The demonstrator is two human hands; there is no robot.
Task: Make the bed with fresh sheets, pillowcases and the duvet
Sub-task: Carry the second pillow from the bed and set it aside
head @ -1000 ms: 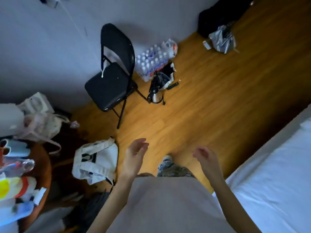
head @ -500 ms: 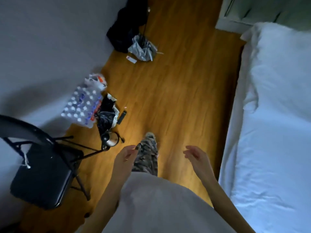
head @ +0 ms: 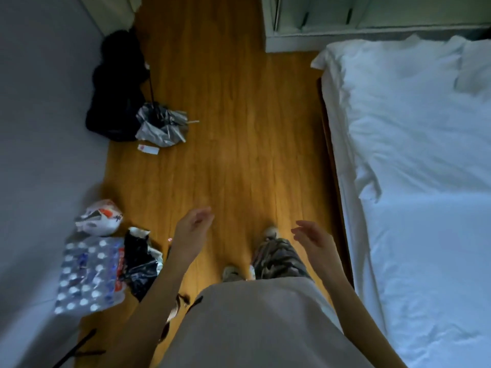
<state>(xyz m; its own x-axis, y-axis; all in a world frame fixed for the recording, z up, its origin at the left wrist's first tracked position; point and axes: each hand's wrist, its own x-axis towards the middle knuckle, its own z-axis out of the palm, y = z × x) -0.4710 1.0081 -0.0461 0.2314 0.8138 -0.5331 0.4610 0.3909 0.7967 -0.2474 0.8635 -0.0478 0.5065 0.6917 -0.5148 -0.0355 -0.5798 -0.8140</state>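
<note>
Both hands empty, left hand (head: 192,229) and right hand (head: 314,241) loosely spread low in the frame, with the bed (head: 414,181) down the right side and its pillow (head: 393,67) upper right, so step alongside, clear of the floor clutter (head: 90,269) lower left.

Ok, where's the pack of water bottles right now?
In the head view the pack of water bottles lies on the floor at lower left, against the wall, beside a black bag.
</note>
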